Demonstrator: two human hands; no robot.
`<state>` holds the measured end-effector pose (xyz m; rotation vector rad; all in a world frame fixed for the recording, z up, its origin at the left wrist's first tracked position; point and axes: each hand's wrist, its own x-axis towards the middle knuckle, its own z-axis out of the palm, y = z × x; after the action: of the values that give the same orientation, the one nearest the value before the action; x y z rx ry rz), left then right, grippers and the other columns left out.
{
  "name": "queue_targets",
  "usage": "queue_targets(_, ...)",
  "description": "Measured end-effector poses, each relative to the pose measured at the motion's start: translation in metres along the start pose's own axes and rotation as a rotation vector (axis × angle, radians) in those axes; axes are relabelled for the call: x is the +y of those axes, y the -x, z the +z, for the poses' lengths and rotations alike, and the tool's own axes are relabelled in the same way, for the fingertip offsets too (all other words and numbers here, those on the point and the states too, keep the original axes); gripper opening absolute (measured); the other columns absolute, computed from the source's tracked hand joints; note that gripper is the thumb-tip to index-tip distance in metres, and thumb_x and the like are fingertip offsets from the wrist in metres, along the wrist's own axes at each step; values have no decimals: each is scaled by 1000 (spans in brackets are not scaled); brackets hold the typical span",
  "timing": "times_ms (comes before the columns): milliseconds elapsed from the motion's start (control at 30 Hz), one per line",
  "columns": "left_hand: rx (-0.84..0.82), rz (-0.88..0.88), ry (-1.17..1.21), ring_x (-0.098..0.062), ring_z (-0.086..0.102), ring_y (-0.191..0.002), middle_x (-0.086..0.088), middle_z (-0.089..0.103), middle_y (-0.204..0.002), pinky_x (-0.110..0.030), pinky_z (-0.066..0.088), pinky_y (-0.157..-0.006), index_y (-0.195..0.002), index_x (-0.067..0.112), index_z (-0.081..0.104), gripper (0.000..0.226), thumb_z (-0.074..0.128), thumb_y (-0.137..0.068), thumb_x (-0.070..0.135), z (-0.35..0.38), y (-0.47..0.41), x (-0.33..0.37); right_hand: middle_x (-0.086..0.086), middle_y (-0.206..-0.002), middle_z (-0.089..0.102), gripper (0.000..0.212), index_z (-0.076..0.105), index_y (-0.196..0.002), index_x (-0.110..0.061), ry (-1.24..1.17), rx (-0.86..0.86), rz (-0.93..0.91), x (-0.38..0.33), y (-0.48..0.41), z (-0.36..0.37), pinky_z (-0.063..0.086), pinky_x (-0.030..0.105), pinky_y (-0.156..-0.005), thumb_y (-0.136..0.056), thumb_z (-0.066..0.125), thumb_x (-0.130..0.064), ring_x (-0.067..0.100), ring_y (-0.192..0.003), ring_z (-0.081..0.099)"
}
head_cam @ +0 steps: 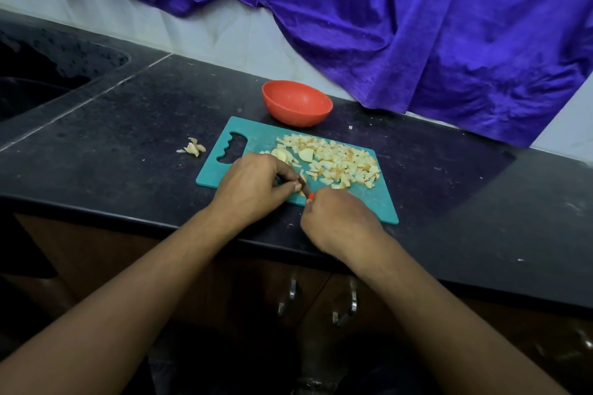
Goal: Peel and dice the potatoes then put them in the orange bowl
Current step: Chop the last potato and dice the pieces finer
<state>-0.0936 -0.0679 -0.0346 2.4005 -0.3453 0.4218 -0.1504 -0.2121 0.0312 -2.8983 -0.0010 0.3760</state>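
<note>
Where the teal cutting board (256, 138) lies slantwise on the black counter (128, 138), a broad heap of diced potato (340, 163) is spread over its middle and far right part. Two larger pale potato chunks (305, 154) are seen at the heap's left edge, just beyond the left hand. The orange bowl (296, 102) is set upright on the counter just behind the board's far edge, close to it (whether rim and board touch cannot be told), and the dice are kept apart from it, on the board.

The left hand (253, 189) is laid over the board's near left part, its fingers curled down and its thumb drawn in, so that a small potato piece (302, 177) is pinched against the board. The right hand (340, 221) is closed round the knife (308, 196), of which only a bit of orange handle and a short dark stretch of blade are shown between the two hands; the blade is set against the pinched piece.

A small clump of peels (193, 148) is left on the counter beside the board's handle end. A purple cloth (417, 26) is hung over the wall behind, and a dark sink (48, 74) is sunk in the counter at far left.
</note>
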Motion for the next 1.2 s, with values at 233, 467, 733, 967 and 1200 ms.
queue_targets(233,12,-35,-34,1,62,-82,21,75,-94,-27,55,-77,-97,35,80,18,83,-81,43,1,0,2,0,-96,55,23,57,-116,-20,36,-43,-12,6,-9,-8,53,42,-87,-104,49,-37,20,-97,59)
queue_targets(467,21,-54,-75,-2,61,-86,16,75,-98,-29,54,-77,-101,34,80,25,83,-80,47,3,1,8,4,-70,65,29,56,-88,-15,24,-127,4,17,-25,-25,40,21,-43,-105,44,-36,15,-46,54)
queue_targets(733,34,-51,-107,-8,63,-94,12,74,-102,-31,53,-80,-106,31,79,33,81,-80,50,4,3,13,-2,-44,53,40,65,-92,-10,-10,-196,18,24,-36,-35,37,17,-40,-106,42,-39,12,-28,42)
queue_targets(967,67,-79,-149,-8,63,-99,14,72,-101,-32,54,-80,-101,34,76,25,78,-82,50,11,1,14,9,-59,59,42,69,-100,0,4,-186,-13,28,-38,-32,36,18,-38,-107,42,-32,14,-29,44)
queue_targets(1200,10,16,-143,-11,54,-103,13,55,-106,-33,46,-77,-103,40,62,22,75,-86,45,7,5,17,1,-50,55,36,65,-90,-10,-12,-213,6,34,-45,-35,38,19,-42,-105,42,-34,14,-30,42)
